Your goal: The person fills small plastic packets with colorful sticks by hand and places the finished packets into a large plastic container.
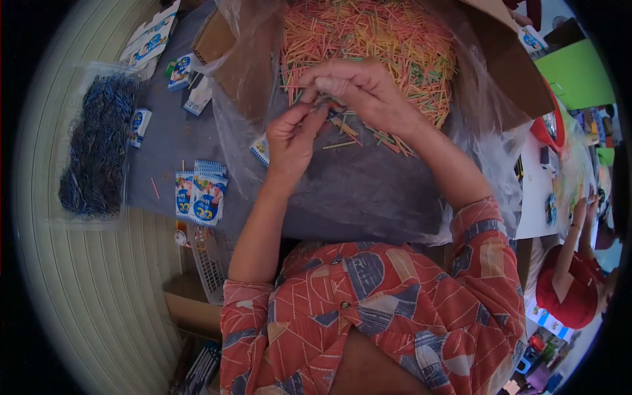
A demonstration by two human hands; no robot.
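Note:
In the head view my left hand (pixel 291 139) and my right hand (pixel 370 95) meet above the grey table, fingertips close together. Both are closed in a pinch around something small and dark, mostly hidden by the fingers; I cannot make out what it is. Right behind them lies a large heap of thin coloured sticks (pixel 375 33), pink, yellow, orange and green, spilling from a cardboard box lined with clear plastic. A few loose sticks (pixel 342 144) lie on the table just below my fingers.
At left a clear plastic tray (pixel 124 148) holds a mass of dark blue strands. Printed blue-and-white packets (pixel 205 197) lie on the table's left side, with small boxes (pixel 181 74) beyond. A cardboard flap (pixel 510 72) rises at right. Another person in red (pixel 571 289) works at far right.

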